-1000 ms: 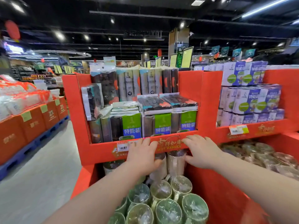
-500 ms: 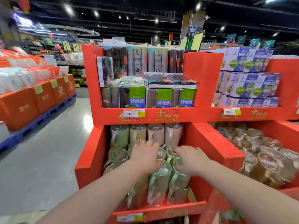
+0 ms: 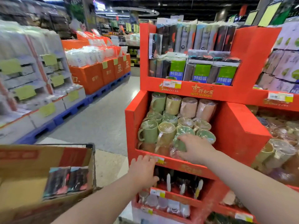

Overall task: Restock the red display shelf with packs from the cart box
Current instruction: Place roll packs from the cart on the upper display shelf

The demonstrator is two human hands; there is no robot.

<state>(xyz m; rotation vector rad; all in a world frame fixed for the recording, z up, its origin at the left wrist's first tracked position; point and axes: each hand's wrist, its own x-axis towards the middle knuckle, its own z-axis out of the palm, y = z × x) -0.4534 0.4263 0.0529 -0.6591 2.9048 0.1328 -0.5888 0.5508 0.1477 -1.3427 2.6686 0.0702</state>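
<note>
1. Red display shelf (image 3: pixel 239 120): tiered cardboard, gold print on the front lips.
2. Shelf packs (image 3: pixel 200 73): top tier, upright, dark, green/blue labels in the front row.
3. Cart box (image 3: pixel 32 162): open brown carton, lower left, beside the shelf.
4. Box packs (image 3: pixel 67 181): two, dark, teal-topped, side by side at the box's right wall.

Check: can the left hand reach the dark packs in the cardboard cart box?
Probably yes: the left hand is free, the dark wrapped packs stand exposed in the open brown cardboard box beside it.
</note>
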